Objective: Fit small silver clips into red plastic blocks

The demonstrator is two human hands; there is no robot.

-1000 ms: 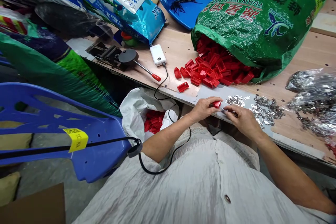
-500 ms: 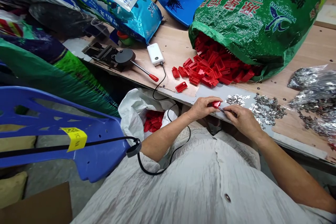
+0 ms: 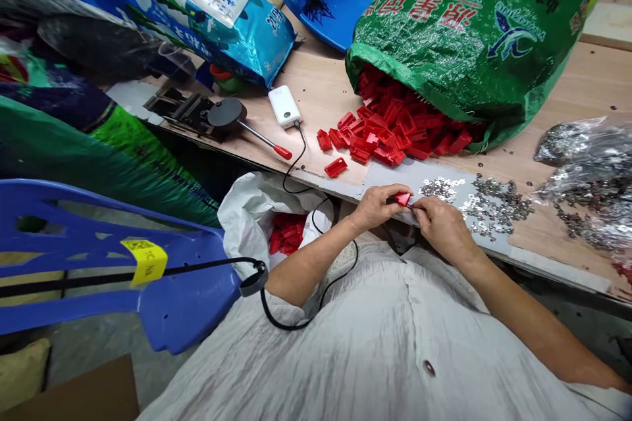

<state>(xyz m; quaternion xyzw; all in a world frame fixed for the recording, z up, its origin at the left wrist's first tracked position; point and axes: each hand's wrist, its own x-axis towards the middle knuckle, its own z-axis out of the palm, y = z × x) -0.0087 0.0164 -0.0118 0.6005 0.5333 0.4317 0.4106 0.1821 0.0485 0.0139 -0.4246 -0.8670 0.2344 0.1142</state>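
Observation:
Close to the table's front edge, my left hand (image 3: 378, 207) pinches a small red plastic housing (image 3: 403, 198). My right hand (image 3: 442, 223) is closed on a thin dark metal tool (image 3: 411, 207), whose tip meets the right end of the housing. The tool's kind cannot be made out, since my fingers cover most of it. Just beyond my hands, shiny flat metal pieces (image 3: 439, 188) and darker metal clips (image 3: 503, 204) lie in loose heaps on a grey sheet. Farther back is a pile of red housings (image 3: 380, 135).
A green woven sack (image 3: 459, 46) spills the housings onto the table. Left of it are a white power bank (image 3: 285, 106) with a cable and a lever press (image 3: 227, 115). A white bag (image 3: 241, 210) holding red parts hangs below the edge. Clear plastic bags (image 3: 587, 171) lie right.
My right hand has moved slightly left, bringing the tool closer against the red housing. The housing is tilted a little differently in my left hand. The whole view has shifted slightly.

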